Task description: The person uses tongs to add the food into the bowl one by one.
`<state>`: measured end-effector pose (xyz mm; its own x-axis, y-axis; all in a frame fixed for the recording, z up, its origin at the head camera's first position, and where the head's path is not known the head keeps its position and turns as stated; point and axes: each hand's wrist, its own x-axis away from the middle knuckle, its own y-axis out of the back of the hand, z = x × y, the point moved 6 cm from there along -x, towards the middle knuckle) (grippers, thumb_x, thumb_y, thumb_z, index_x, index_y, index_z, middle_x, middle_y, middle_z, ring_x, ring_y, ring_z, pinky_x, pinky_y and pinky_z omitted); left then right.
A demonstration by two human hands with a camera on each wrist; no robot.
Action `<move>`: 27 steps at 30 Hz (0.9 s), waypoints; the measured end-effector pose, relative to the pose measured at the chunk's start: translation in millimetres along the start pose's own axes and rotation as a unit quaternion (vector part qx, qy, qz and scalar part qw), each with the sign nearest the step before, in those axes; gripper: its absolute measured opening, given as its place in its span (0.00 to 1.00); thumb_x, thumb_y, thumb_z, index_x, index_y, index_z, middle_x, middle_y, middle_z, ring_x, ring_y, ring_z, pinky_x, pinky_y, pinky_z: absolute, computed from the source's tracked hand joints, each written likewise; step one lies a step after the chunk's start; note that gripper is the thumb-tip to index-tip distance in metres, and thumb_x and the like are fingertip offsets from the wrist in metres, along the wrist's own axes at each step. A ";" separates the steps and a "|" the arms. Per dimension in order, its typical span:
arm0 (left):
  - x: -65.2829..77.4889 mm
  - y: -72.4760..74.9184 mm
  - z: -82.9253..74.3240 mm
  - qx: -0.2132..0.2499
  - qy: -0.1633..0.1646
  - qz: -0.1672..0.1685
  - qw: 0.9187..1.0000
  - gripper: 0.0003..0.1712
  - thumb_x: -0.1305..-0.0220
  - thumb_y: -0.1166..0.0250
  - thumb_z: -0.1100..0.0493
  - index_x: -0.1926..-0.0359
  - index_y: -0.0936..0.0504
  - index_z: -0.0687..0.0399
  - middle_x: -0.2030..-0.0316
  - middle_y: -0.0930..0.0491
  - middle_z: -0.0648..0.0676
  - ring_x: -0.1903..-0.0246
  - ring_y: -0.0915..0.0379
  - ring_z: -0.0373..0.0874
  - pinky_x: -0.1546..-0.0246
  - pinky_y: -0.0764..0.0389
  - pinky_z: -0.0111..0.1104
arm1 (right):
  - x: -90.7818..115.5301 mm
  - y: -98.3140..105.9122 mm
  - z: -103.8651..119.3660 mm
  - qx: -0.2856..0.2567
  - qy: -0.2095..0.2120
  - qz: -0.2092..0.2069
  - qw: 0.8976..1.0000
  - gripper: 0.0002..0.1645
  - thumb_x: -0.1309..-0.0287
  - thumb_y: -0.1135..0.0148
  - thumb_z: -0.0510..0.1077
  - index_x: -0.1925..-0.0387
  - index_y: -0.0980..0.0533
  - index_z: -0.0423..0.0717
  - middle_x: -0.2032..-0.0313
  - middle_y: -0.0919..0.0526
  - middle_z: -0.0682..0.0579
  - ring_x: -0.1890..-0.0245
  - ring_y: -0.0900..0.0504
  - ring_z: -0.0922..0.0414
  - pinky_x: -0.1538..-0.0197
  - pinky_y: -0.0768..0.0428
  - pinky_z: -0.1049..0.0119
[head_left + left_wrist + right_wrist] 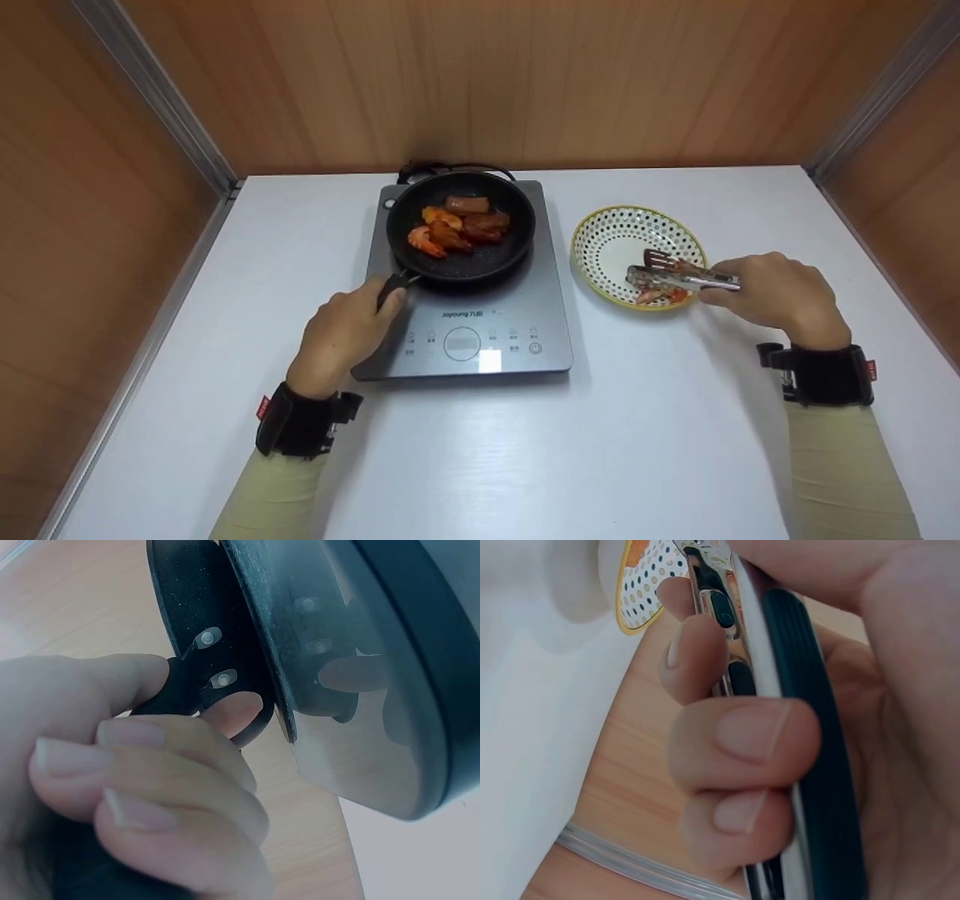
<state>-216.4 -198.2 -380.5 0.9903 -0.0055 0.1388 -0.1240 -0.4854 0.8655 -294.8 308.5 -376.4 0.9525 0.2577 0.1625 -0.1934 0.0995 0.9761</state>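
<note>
My left hand (341, 330) grips the black handle (392, 288) of a frying pan (491, 260). The pan sits on an induction cooker (540, 315), its base raised at a tilt in the left wrist view. A shrimp (424, 241), a sausage piece (467, 205) and other browned food (486, 226) lie in it. My right hand (780, 292) holds metal tongs (705, 280), fingers curled round their dark-sided handles (810, 742). The tongs' slotted heads are over a patterned plate (600, 255), around reddish shrimp (649, 298); whether they pinch it I cannot tell.
Behind the cooker runs a black cord (480, 166). A wood-grain panel (480, 82) rises along the back of the white table (480, 457), with more panels at left and right. The plate stands to the right of the cooker, with a gap between them.
</note>
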 end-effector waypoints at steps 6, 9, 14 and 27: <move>1.3 0.4 -1.3 0.003 -0.002 -0.001 1.000 0.20 0.16 0.50 0.40 0.48 0.26 0.52 0.65 0.20 0.61 0.67 0.24 0.54 0.70 0.31 0.42 | -2.1 -2.7 0.2 0.002 -0.007 -0.010 1.000 0.37 0.30 0.34 0.64 0.33 0.21 0.43 0.42 0.17 0.30 0.53 0.16 0.35 0.67 0.21 0.43; 1.3 0.8 -1.6 0.004 -0.003 -0.003 1.000 0.21 0.16 0.50 0.40 0.48 0.26 0.52 0.64 0.20 0.61 0.67 0.24 0.54 0.70 0.30 0.42 | -3.5 -4.1 0.1 0.005 -0.009 -0.019 1.000 0.35 0.30 0.34 0.64 0.33 0.20 0.45 0.42 0.17 0.30 0.53 0.16 0.35 0.68 0.22 0.45; 1.5 0.1 -1.0 -0.005 -0.005 -0.005 1.000 0.20 0.15 0.50 0.41 0.49 0.26 0.53 0.65 0.20 0.60 0.68 0.25 0.54 0.71 0.30 0.42 | -5.8 -7.2 0.8 0.009 -0.006 -0.042 0.999 0.33 0.29 0.34 0.63 0.34 0.19 0.47 0.43 0.16 0.31 0.56 0.16 0.36 0.71 0.24 0.48; -0.9 -0.1 -1.2 -0.002 -0.007 -0.002 1.000 0.21 0.15 0.50 0.42 0.45 0.25 0.53 0.62 0.18 0.62 0.65 0.23 0.55 0.69 0.27 0.44 | -8.2 -7.7 3.4 0.003 -0.018 -0.050 0.999 0.33 0.31 0.32 0.61 0.33 0.20 0.46 0.43 0.16 0.30 0.62 0.21 0.42 0.71 0.31 0.54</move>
<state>-217.3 -197.1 -380.1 0.9917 -0.0162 0.1278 -0.1198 -0.4815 0.8682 -300.3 302.3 -384.7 0.9748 0.2124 0.0685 -0.0952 0.1183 0.9884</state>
